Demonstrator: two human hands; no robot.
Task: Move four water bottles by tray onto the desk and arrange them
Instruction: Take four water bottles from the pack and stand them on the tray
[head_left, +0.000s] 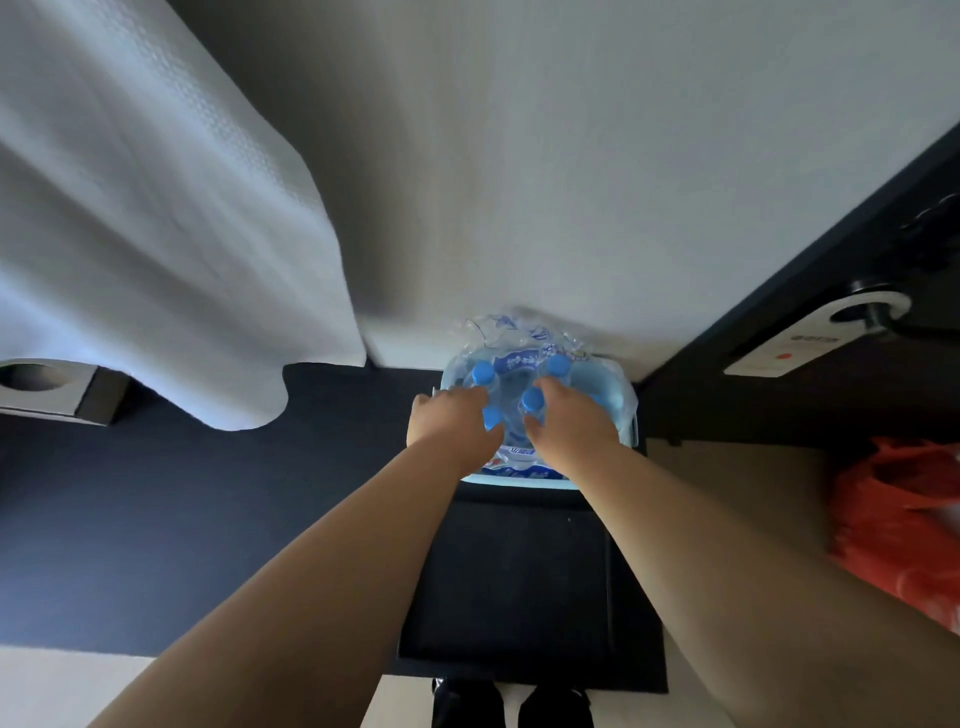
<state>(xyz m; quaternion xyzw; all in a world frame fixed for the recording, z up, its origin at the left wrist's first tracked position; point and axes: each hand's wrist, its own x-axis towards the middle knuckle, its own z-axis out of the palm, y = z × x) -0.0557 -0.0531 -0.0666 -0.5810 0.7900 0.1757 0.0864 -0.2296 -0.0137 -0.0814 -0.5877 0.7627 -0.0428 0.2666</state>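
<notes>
A torn plastic pack of water bottles (587, 387) with blue caps stands on the floor against the white wall. My left hand (451, 418) reaches into its left side, fingers curled around a bottle near a blue cap (490, 417). My right hand (569, 418) is on the pack's middle, fingers around another bottle under a blue cap (532, 400). Two more caps (483, 372) (558, 365) stand free behind. A black rectangular tray (519, 587) lies on the floor just in front of the pack, between my forearms. The bottles' bodies are mostly hidden by wrap and hands.
A white curtain (156, 234) hangs at the left. A dark cabinet or door (857, 291) with a white device stands at the right. An orange-red bag (904, 525) lies at the right on the beige floor. Dark carpet (182, 519) covers the left. My shoes (511, 704) show at the bottom.
</notes>
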